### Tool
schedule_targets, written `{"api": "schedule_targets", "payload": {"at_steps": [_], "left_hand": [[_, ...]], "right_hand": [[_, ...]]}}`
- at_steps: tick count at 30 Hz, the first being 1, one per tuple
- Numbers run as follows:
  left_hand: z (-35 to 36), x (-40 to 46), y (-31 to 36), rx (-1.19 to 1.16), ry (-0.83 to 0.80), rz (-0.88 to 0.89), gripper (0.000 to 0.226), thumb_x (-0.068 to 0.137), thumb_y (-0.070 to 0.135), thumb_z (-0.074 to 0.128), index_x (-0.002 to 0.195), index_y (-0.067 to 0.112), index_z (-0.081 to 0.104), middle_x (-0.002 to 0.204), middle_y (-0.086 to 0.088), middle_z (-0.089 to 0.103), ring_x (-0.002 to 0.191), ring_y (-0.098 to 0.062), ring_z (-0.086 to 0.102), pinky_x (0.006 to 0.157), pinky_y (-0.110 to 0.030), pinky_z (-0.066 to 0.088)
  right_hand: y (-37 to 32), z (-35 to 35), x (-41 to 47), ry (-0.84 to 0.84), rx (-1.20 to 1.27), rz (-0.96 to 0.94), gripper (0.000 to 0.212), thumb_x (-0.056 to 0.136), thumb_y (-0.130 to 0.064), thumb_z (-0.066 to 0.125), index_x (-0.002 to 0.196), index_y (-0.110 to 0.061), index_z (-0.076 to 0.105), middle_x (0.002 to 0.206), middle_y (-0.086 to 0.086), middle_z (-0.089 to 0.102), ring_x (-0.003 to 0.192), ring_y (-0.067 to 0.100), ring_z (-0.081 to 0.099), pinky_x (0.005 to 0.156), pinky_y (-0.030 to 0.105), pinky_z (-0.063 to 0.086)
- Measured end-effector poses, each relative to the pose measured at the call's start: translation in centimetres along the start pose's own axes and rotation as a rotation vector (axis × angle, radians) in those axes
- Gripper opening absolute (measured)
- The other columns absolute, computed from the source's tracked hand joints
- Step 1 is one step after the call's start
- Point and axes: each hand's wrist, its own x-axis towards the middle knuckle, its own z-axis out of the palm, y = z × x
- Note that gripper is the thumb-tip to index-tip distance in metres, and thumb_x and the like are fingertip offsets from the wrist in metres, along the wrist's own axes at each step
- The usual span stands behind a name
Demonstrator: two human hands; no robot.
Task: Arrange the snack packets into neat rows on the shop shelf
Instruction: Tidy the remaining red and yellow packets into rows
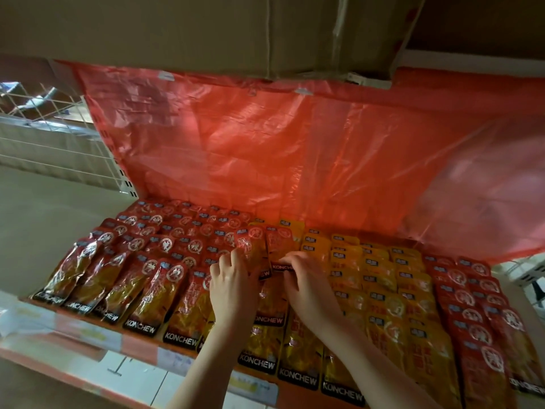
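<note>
On the shelf (88,329), both hands' grips pinch glossy red KONCHEW packets (267,250) upright.

You have two hands in view, the left hand (228,286) and the right hand (306,286); one cardboard box (206,31) overhead; one red plastic sheet (295,149); red snack packets (165,243) and yellow snack packets (380,276) overlap too densely for you to count; dozens of each.

The shop shelf (97,335) crosses the lower half of the frame, its orange front edge carrying pale labels. Overlapping rows of snack packets cover it: red packets (141,261) at the left, yellow packets (380,290) right of centre, more red ones (477,305) at the far right.
</note>
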Motion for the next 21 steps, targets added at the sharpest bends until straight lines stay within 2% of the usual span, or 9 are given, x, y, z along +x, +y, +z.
{"api": "schedule_targets", "payload": {"at_steps": [4,7,11,13,15,16,18,20,21], "left_hand": [[0.1,0.3,-0.2,-0.050,0.003,-0.030,0.044,0.087,0.033,0.063,0.122,0.012,0.047,0.122,-0.011,0.053,0.112,-0.031,0.045,0.085,-0.040,0.043],[0.1,0.6,-0.4,-0.115,-0.006,-0.051,0.044,0.085,0.023,0.066,0.123,0.013,0.046,0.121,-0.014,0.051,0.111,-0.031,0.044,0.085,-0.040,0.041],[0.1,1.0,-0.7,-0.168,-0.007,-0.024,0.056,0.083,0.010,0.065,0.132,0.019,0.041,0.120,-0.013,0.048,0.109,-0.030,0.043,0.085,-0.039,0.041],[0.1,1.0,-0.7,-0.165,0.003,0.047,0.057,0.081,0.005,0.064,0.131,0.024,0.043,0.115,-0.011,0.048,0.094,-0.028,0.053,0.075,-0.038,0.050],[0.1,1.0,-0.5,-0.182,0.004,0.087,0.056,0.083,0.001,0.059,0.129,0.027,0.043,0.115,-0.009,0.045,0.072,-0.023,0.057,0.057,-0.038,0.054],[0.0,1.0,-0.3,-0.208,0.005,0.087,0.055,0.084,-0.002,0.056,0.129,0.027,0.044,0.116,-0.008,0.043,0.067,-0.022,0.057,0.051,-0.038,0.054],[-0.4,0.9,0.1,-0.300,0.017,0.072,0.052,0.086,-0.003,0.051,0.128,0.027,0.046,0.118,-0.007,0.043,0.069,-0.020,0.056,0.052,-0.037,0.054],[-1.0,0.7,0.6,-0.387,0.040,0.071,0.045,0.089,-0.001,0.051,0.127,0.024,0.049,0.117,-0.005,0.045,0.076,-0.015,0.052,0.056,-0.026,0.050],[-1.3,0.5,0.9,-0.419,0.053,0.070,0.042,0.090,0.000,0.053,0.127,0.021,0.050,0.116,-0.003,0.045,0.078,-0.013,0.048,0.058,-0.017,0.042]], "right_hand": [[-0.4,1.2,0.4,-0.004,-0.053,0.029,0.025,0.092,-0.019,0.050,0.116,-0.020,0.058,0.119,-0.008,0.054,0.116,0.009,0.048,0.098,0.037,0.040],[-0.6,1.4,0.4,-0.035,-0.054,0.033,0.025,0.093,-0.018,0.050,0.117,-0.018,0.058,0.120,-0.006,0.054,0.114,0.008,0.048,0.094,0.018,0.036],[-0.5,1.3,0.2,-0.058,-0.051,0.046,0.024,0.094,-0.018,0.050,0.117,-0.019,0.057,0.118,-0.008,0.054,0.113,0.005,0.048,0.090,0.014,0.037],[-0.5,1.2,0.2,-0.077,-0.050,0.060,0.024,0.095,-0.020,0.048,0.118,-0.020,0.056,0.118,-0.010,0.053,0.112,0.003,0.047,0.090,0.015,0.036],[-0.4,1.1,0.2,-0.090,-0.058,0.069,0.023,0.096,-0.021,0.046,0.117,-0.021,0.055,0.117,-0.011,0.052,0.110,0.003,0.046,0.089,0.015,0.034],[-0.4,1.0,0.2,-0.095,-0.058,0.075,0.022,0.096,-0.021,0.045,0.116,-0.022,0.055,0.115,-0.011,0.051,0.109,0.003,0.046,0.088,0.016,0.035],[-0.5,1.0,0.3,-0.108,-0.046,0.092,0.018,0.096,-0.021,0.044,0.111,-0.021,0.054,0.111,-0.011,0.052,0.104,0.005,0.047,0.085,0.019,0.040],[-0.5,0.8,0.4,-0.118,-0.008,0.129,0.015,0.096,-0.022,0.044,0.107,-0.022,0.053,0.106,-0.011,0.052,0.097,0.005,0.049,0.083,0.023,0.044],[-0.6,0.6,0.4,-0.115,0.030,0.154,0.015,0.097,-0.023,0.043,0.107,-0.023,0.054,0.104,-0.013,0.052,0.095,0.004,0.049,0.082,0.023,0.046]]}}
